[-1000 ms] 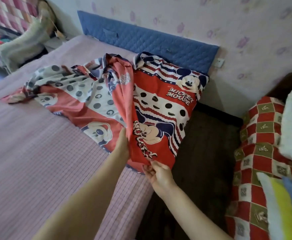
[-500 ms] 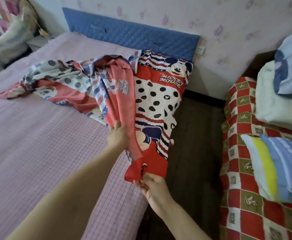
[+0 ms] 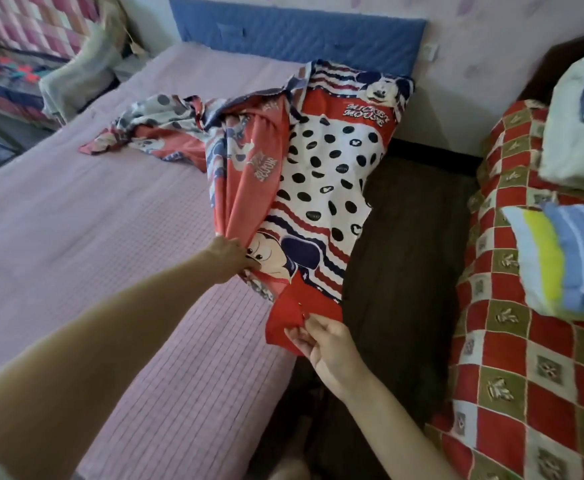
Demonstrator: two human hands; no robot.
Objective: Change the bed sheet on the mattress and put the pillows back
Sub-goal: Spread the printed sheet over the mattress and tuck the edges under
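- Change from the earlier frames: the Mickey Mouse bed sheet (image 3: 321, 174) is now spread wider; its polka-dot panel lies flatter at frame centre, and the bunched red fold has shifted left of that panel.
- Change, left hand (image 3: 229, 259): it has moved off the sheet's middle to the gathered red fold, where it grips the cloth with curled fingers.
- Change, right hand (image 3: 321, 344): it remains at the lower red corner of the sheet and pinches that corner between thumb and fingertips.
- Sheet location: centre to upper centre of the frame, on the right side of the pink checked mattress (image 3: 93, 237), with its right edge hanging over the mattress side toward the dark floor (image 3: 404, 254).
- Sheet appearance: red border, navy and red wavy stripes, black dots on white, cartoon mouse faces, lettering near the blue quilted headboard (image 3: 297, 32). The far end is crumpled.
- Right of frame: a striped pillow (image 3: 567, 258) rests on a red checked quilt (image 3: 512, 341).
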